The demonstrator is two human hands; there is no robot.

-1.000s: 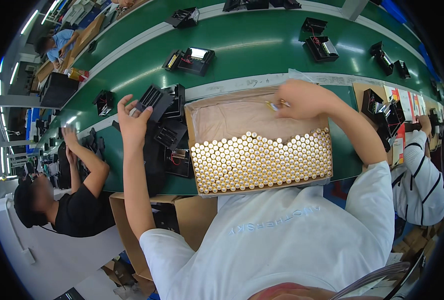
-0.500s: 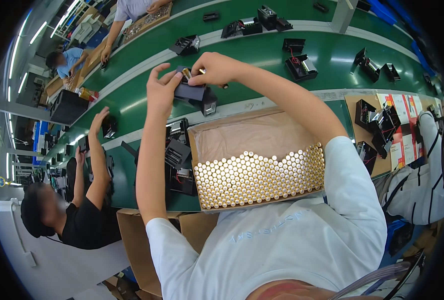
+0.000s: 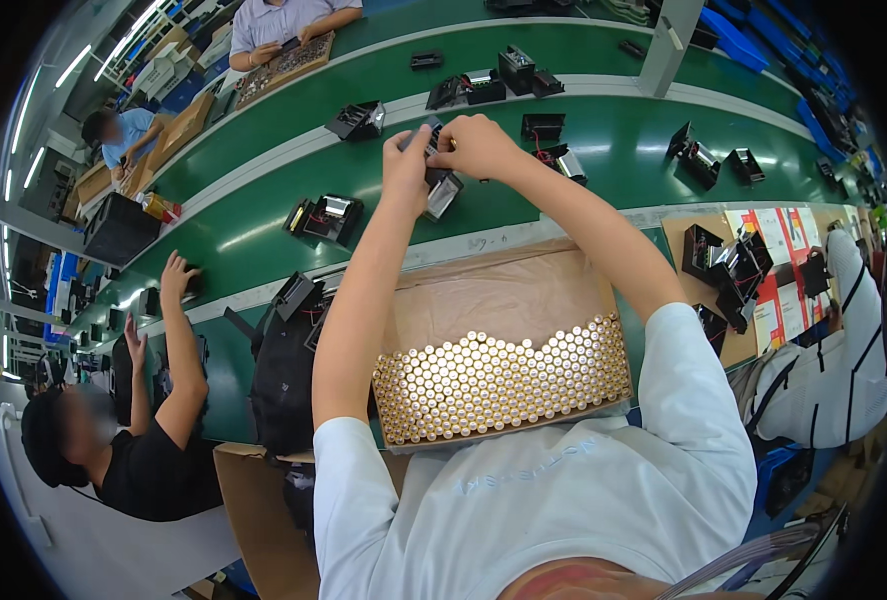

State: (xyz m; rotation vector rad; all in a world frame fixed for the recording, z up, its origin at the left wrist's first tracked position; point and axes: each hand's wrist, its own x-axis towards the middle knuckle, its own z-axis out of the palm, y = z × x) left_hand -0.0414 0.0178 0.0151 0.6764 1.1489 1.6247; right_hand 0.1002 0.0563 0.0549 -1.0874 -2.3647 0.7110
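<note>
Over the green belt, my left hand (image 3: 405,172) is closed round a black battery case (image 3: 435,128). My right hand (image 3: 480,147) is pinched at the case, with a gold-coloured battery (image 3: 454,144) at its fingertips. My fingers cover most of the case's inside. Just below them a black part with a clear, shiny face (image 3: 444,196) shows; whether it joins the held case I cannot tell. Nearer me, under my forearms, a shallow cardboard box (image 3: 484,262) holds many batteries (image 3: 499,392) standing on end in tight rows.
Opened black cases (image 3: 326,217) with wires lie along the green belt (image 3: 254,225). More cases (image 3: 732,270) rest on cardboard at the right. A black bag (image 3: 282,385) stands left of the box. A co-worker in black (image 3: 154,465) reaches to the belt. A white post (image 3: 672,48) rises beyond.
My hands and the case have moved away from me and to the right. The batteries seen plainly between them are now mostly hidden. The co-worker across the belt has both hands on a dark piece.
</note>
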